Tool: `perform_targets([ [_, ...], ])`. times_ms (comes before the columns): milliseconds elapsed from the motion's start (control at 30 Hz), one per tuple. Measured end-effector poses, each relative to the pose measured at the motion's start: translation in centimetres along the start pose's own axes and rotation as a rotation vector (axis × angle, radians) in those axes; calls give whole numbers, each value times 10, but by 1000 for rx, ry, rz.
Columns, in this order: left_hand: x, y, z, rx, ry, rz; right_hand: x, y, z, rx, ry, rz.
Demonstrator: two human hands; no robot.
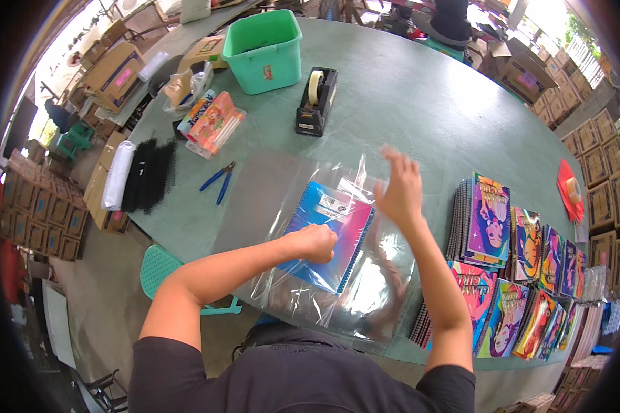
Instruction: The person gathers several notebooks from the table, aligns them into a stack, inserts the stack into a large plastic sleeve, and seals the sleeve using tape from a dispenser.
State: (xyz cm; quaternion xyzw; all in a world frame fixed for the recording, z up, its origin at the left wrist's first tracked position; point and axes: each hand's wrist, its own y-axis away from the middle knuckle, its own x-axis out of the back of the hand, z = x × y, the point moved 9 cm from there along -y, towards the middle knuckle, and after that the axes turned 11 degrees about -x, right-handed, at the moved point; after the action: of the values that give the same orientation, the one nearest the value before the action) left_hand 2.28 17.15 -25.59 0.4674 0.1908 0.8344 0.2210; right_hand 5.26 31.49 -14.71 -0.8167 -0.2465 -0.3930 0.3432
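A spiral notebook (317, 274) with a blue-to-pink cover lies on the table in front of me, among sheets of clear plastic film (379, 303). My left hand (313, 243) rests closed, knuckles up, on the middle of its cover; what the fingers hold, if anything, is hidden. Just right of the notebook my right hand (401, 187) is raised above the film. Its fingers are apart and slightly blurred, with nothing seen in them. Blue-handled cutting pliers (219, 182) lie on the table to the left of the film.
Stacks of colourful spiral notebooks (489, 220) stand at the right. Farther back are a black tape dispenser (317, 103), a green plastic bin (263, 55) and packaged goods (213, 124). Black mesh (148, 175) and a white roll (119, 175) lie at the left edge.
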Motion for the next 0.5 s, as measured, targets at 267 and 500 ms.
perform_targets([
  [267,12,12,4,-70,388,-272,-54,127,-28,119,104,-396],
  [500,220,25,-195,243,-167,1540,-45,104,-32,-133,-79,-319],
])
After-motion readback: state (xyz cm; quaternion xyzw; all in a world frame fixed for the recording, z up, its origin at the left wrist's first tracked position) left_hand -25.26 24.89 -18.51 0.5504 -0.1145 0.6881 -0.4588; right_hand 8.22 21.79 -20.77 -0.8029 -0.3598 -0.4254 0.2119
